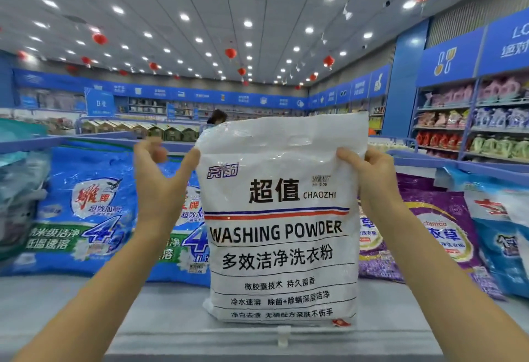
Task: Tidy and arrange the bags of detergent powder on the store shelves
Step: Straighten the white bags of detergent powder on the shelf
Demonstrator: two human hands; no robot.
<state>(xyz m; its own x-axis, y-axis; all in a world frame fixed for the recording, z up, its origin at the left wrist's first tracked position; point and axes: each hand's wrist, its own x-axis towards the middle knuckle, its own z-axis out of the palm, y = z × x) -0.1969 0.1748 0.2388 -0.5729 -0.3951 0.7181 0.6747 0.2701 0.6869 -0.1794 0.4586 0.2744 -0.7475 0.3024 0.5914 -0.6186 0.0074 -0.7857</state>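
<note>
A white bag of washing powder (pixel 280 233) stands upright on the grey shelf (pixel 171 318), its printed front facing me. My right hand (pixel 372 178) grips its upper right edge, thumb on the front and fingers behind. My left hand (pixel 160 184) is at the bag's upper left corner. Only the thumb touches the edge there, while the fingers are loosely curled clear of the bag. Blue detergent bags (pixel 83 210) lean behind on the left, partly hidden by my left arm. A purple bag (pixel 438 227) stands on the right.
A blue-and-white bag (pixel 501 233) sits at the far right of the shelf and a teal bag (pixel 17 190) at the far left. A clear price-tag clip (pixel 282 336) is on the shelf's front lip. Wall shelving (pixel 472 127) lines the right; a person (pixel 217 117) stands far off.
</note>
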